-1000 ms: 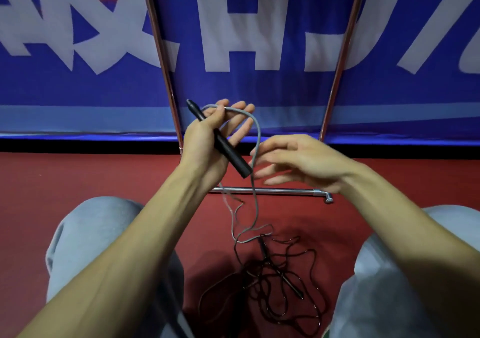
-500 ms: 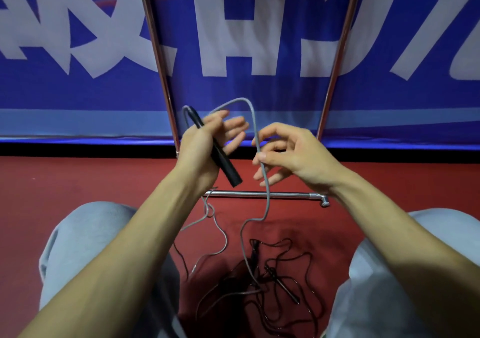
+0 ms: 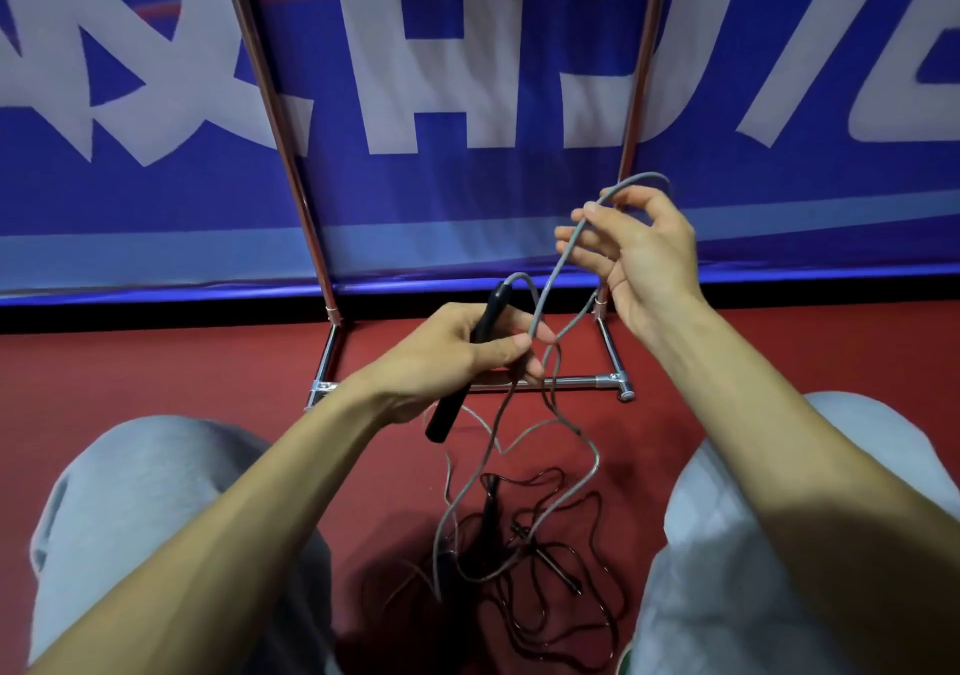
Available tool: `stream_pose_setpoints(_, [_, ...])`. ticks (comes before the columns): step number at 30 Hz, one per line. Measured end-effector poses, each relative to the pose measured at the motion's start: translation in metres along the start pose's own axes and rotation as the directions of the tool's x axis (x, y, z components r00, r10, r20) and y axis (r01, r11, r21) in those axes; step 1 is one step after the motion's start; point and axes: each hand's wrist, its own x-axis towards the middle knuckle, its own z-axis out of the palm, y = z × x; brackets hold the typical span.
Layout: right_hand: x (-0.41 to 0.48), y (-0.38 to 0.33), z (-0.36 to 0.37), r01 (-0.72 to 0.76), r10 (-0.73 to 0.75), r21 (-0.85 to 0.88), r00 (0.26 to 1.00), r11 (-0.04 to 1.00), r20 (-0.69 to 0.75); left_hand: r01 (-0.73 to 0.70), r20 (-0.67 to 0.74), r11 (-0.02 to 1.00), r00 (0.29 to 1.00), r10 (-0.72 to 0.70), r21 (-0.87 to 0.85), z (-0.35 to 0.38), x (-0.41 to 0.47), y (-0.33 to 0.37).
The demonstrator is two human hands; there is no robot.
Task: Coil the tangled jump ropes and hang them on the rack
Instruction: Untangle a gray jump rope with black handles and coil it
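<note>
Left hand (image 3: 452,357): grips handle (image 3: 445,414); right hand (image 3: 644,259): pinches grey rope (image 3: 551,279); I'd lay even loops into left palm, untwisted.

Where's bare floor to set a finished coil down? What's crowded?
Bare red floor left of the rack base, up to the left knee; another patch right of the base, beyond the right forearm. Crowded: between the knees, where the black rope tangle and hanging grey rope lie.

A blue fabric banner (image 3: 467,196) with large white characters hangs beyond the fingers (image 3: 488,349), a pale blue band along its lower edge. Below the fingers spreads a dark red floor (image 3: 156,362), meeting a black strip (image 3: 156,317) under the banner.
</note>
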Motion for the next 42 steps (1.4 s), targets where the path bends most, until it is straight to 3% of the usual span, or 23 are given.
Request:
stream_pose_setpoints(5, [0.0,0.004,-0.001,-0.084,0.085,-0.045,0.996,0.995,0.028,-0.075,-0.151,0.987,0.987,0.054,-0.143,0.0,-0.001,0.003])
stream_pose_setpoints(11, [-0.006,0.017,0.004,-0.144,0.223,-0.347,0.954,0.927,0.2,-0.219,-0.423,0.871,0.906,0.015,-0.439,-0.007,0.003,0.013])
stream_pose_setpoints(15, [-0.017,0.027,0.013,-0.128,0.393,-0.565,0.839,0.815,0.377,-0.32,-0.533,0.755,0.845,-0.046,-0.573,-0.013,0.004,0.019])
stream_pose_setpoints(19, [-0.025,0.033,0.018,-0.131,0.52,-0.609,0.677,0.782,0.522,-0.427,-0.605,0.629,0.791,-0.087,-0.65,-0.023,0.004,0.022])
stream_pose_setpoints(22, [-0.026,0.033,0.017,-0.14,0.514,-0.559,0.615,0.818,0.598,-0.485,-0.646,0.551,0.752,-0.133,-0.679,-0.033,0.002,0.022])
stream_pose_setpoints(24, [-0.027,0.032,0.016,-0.112,0.492,-0.549,0.616,0.828,0.616,-0.5,-0.655,0.524,0.739,-0.157,-0.69,-0.036,0.002,0.022])
stream_pose_setpoints(30, [-0.025,0.029,0.016,-0.036,0.383,-0.521,0.722,0.853,0.576,-0.431,-0.682,0.719,0.727,-0.08,-0.545,-0.034,0.007,0.015])
stream_pose_setpoints(34, [-0.018,0.016,0.014,-0.009,0.231,-0.389,0.817,0.921,0.528,-0.173,-0.58,0.873,0.802,-0.144,-0.455,-0.028,0.009,0.007])
stream_pose_setpoints(37, [-0.013,0.004,0.009,-0.034,0.181,-0.299,0.859,0.954,0.478,0.01,-0.449,0.996,0.892,-0.051,-0.093,-0.017,0.007,-0.001])
stream_pose_setpoints(39, [-0.009,-0.002,0.006,-0.036,0.141,-0.246,0.894,0.969,0.425,0.003,-0.325,0.986,0.944,0.053,0.169,-0.007,0.005,-0.003])
stream_pose_setpoints(42, [-0.003,-0.006,0.003,-0.029,0.085,-0.172,0.942,0.985,0.324,-0.051,-0.177,0.959,0.979,0.104,0.28,0.005,0.002,0.0])
